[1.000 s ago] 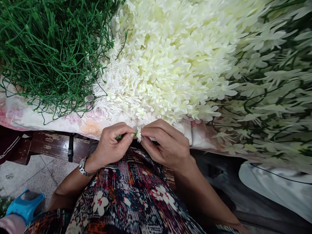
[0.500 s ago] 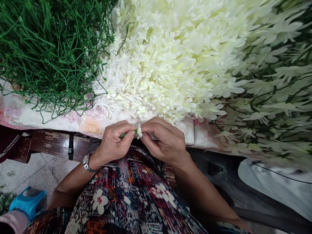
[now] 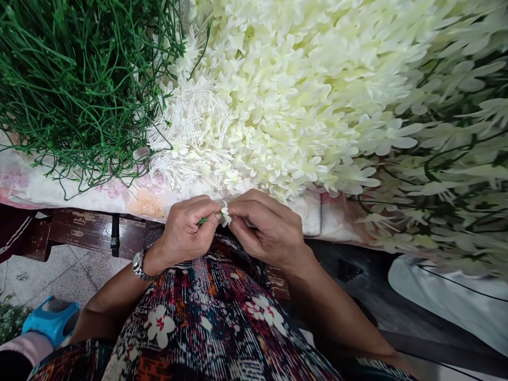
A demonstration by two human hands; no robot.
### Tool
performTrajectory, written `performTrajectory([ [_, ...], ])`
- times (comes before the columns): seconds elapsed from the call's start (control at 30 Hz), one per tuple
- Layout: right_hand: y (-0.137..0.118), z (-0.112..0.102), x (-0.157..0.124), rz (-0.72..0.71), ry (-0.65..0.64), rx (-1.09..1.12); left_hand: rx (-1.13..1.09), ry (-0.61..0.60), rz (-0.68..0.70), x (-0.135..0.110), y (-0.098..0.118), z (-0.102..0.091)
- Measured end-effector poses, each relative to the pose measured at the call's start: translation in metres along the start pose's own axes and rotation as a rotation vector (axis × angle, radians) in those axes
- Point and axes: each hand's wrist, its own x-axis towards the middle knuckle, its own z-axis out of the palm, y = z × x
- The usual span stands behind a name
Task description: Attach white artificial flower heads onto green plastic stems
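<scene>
My left hand (image 3: pixel 186 230) pinches a thin green stem (image 3: pixel 203 220) between thumb and fingers, just above my patterned lap. My right hand (image 3: pixel 266 227) pinches a small white flower head (image 3: pixel 225 214) at the tip of that stem. Both hands meet at the near edge of the table, fingers closed. Behind them lies a big heap of loose cream-white petals (image 3: pixel 301 95), with a patch of white stamen tufts (image 3: pixel 190 132) to its left.
A tangle of green stems (image 3: pixel 79 79) fills the back left. Finished white sprigs on dark stems (image 3: pixel 456 159) pile up at right. A flowered cloth (image 3: pixel 47 185) covers the wooden table (image 3: pixel 87 233). A blue shoe (image 3: pixel 51 323) is on the floor at left.
The hands stay pinched together on the stem and flower, shifting slightly up in view. The flower head sits closer against the stem tip than a second ago.
</scene>
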Motion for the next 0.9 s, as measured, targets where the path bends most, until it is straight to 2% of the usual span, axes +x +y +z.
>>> performTrajectory([
  [0.3, 0.001, 0.001, 0.0, 0.022, -0.025, 0.005, 0.035, -0.031, -0.02, 0.003, 0.001, 0.001],
  [0.47, 0.002, -0.002, 0.002, -0.025, -0.02, -0.053, 0.006, -0.02, -0.053, 0.002, 0.0, 0.0],
  [0.6, 0.001, -0.007, 0.003, -0.133, 0.02, -0.146, -0.183, -0.03, -0.143, 0.001, 0.002, -0.007],
  [0.7, 0.001, -0.009, 0.003, -0.205, 0.048, -0.222, -0.335, -0.045, -0.262, 0.001, 0.005, -0.011],
  [0.8, 0.0, -0.009, 0.003, -0.244, 0.032, -0.295, -0.459, -0.07, -0.39, 0.002, 0.007, -0.013],
  [0.9, -0.002, -0.009, 0.004, -0.251, 0.034, -0.286, -0.573, -0.041, -0.446, 0.0, 0.008, -0.012],
])
